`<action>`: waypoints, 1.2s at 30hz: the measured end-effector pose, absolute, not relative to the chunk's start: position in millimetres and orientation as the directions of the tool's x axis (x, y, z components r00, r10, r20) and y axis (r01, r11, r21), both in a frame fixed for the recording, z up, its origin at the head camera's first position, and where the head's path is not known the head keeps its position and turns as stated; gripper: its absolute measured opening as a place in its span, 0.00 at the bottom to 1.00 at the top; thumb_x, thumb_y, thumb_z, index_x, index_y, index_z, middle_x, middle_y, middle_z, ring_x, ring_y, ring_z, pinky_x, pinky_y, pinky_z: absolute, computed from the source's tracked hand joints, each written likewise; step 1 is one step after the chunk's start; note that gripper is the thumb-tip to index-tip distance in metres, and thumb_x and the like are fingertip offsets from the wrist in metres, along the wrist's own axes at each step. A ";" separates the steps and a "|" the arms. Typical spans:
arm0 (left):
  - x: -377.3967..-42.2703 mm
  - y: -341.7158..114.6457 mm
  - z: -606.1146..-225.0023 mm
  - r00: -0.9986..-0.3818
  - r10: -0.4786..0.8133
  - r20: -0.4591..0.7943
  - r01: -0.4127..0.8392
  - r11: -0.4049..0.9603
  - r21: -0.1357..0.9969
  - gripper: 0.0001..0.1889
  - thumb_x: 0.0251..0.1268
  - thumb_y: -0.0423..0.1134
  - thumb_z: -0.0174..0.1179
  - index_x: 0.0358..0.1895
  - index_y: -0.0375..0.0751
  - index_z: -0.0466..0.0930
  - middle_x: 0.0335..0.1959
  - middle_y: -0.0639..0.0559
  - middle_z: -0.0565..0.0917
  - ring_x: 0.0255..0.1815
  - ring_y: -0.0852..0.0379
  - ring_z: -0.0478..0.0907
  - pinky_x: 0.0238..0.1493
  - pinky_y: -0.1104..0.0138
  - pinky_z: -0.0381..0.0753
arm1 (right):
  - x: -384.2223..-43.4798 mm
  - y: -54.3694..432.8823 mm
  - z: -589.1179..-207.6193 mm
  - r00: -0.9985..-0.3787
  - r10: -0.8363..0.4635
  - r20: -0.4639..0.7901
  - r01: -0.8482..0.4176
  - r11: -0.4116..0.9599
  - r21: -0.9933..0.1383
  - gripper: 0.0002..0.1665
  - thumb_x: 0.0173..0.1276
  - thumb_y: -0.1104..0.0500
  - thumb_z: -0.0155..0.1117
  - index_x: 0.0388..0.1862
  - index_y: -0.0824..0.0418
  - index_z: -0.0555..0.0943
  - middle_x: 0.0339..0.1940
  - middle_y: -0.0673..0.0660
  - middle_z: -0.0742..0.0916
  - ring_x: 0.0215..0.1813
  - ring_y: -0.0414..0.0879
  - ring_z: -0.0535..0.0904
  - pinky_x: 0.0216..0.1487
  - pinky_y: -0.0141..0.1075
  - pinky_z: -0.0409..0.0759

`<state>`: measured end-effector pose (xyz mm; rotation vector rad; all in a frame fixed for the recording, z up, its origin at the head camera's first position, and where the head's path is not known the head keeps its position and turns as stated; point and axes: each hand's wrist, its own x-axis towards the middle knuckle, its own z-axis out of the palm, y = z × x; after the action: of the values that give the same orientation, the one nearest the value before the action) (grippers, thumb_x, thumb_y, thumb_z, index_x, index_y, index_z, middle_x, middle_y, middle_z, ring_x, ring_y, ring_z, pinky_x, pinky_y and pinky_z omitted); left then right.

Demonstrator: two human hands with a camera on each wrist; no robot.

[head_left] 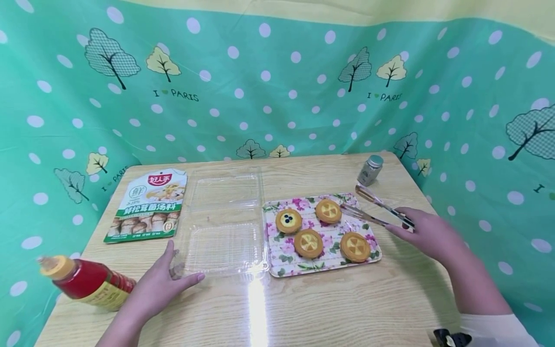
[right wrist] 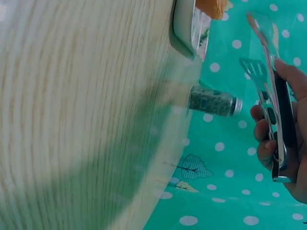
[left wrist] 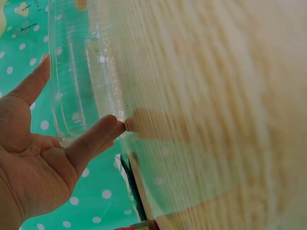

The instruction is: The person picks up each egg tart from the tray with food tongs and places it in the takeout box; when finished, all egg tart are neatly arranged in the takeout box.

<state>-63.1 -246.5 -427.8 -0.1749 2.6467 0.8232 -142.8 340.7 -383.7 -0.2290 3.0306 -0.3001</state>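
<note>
In the head view my right hand (head_left: 427, 234) grips metal tongs (head_left: 383, 207) with dark handles, their two arms apart over the right side of a floral tray (head_left: 318, 267). Several round tarts lie on that tray; one tart (head_left: 288, 220) has dark berries, while another tart (head_left: 328, 211) bears a yellow cross-like pattern. Nothing sits between the tong tips in the right wrist view. My left hand (head_left: 158, 288), thumb and fingers spread, is at the near left corner of a clear plastic clamshell box (head_left: 223, 246), which lies unfolded. Whether its fingertips touch the box I cannot tell.
A red squeeze bottle (head_left: 93, 283) with a yellow cap stands left of my left hand. Behind it lies a green and white soup seasoning pouch (head_left: 147, 207). A small spice jar (head_left: 370, 170) stands behind the tray, near the table's back right corner. Dotted green cloth (head_left: 260, 96) surrounds the table.
</note>
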 end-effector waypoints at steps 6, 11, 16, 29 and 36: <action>-63.5 -247.1 -429.0 -0.924 -0.015 -0.383 -0.230 0.821 0.522 0.70 0.50 0.76 0.60 0.77 0.37 0.21 0.76 0.23 0.47 0.73 0.22 0.47 0.67 0.32 0.56 | -141.8 331.7 -385.5 -0.972 -0.229 -0.050 -0.218 0.961 -0.171 0.47 0.67 0.28 0.53 0.66 0.65 0.73 0.58 0.70 0.82 0.57 0.69 0.79 0.54 0.63 0.77; -64.4 -247.4 -429.2 -0.917 -0.017 -0.399 -0.241 0.820 0.519 0.70 0.50 0.76 0.60 0.77 0.37 0.21 0.76 0.23 0.47 0.73 0.22 0.47 0.67 0.32 0.55 | -142.1 324.6 -387.9 -0.963 -0.267 -0.047 -0.256 0.953 -0.161 0.45 0.66 0.29 0.56 0.65 0.64 0.76 0.56 0.68 0.84 0.56 0.66 0.81 0.52 0.61 0.78; -64.8 -247.5 -429.4 -0.916 -0.018 -0.401 -0.243 0.820 0.518 0.70 0.50 0.76 0.59 0.77 0.37 0.21 0.76 0.23 0.46 0.73 0.22 0.46 0.67 0.32 0.55 | -144.4 320.6 -393.3 -0.957 -0.288 -0.045 -0.279 0.949 -0.147 0.46 0.65 0.28 0.57 0.64 0.64 0.76 0.56 0.67 0.84 0.55 0.64 0.81 0.54 0.59 0.79; -64.8 -246.8 -429.6 -0.915 -0.018 -0.404 -0.248 0.815 0.525 0.70 0.50 0.76 0.59 0.77 0.39 0.20 0.76 0.24 0.45 0.73 0.22 0.46 0.67 0.32 0.55 | -153.2 309.7 -401.1 -0.951 -0.300 -0.078 -0.288 0.947 -0.141 0.47 0.63 0.29 0.61 0.65 0.64 0.76 0.58 0.68 0.84 0.57 0.65 0.80 0.55 0.60 0.78; -64.0 -246.4 -428.8 -0.915 -0.018 -0.402 -0.249 0.811 0.529 0.70 0.50 0.76 0.60 0.76 0.39 0.19 0.77 0.25 0.45 0.74 0.22 0.46 0.68 0.32 0.55 | -158.6 302.5 -405.4 -0.949 -0.306 -0.080 -0.293 0.946 -0.142 0.45 0.64 0.29 0.60 0.65 0.63 0.76 0.58 0.66 0.84 0.58 0.64 0.80 0.56 0.60 0.78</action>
<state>-64.0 -246.4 -428.8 -0.2005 2.6145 0.8387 -158.6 302.5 -405.4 -0.4625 2.9984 -0.1961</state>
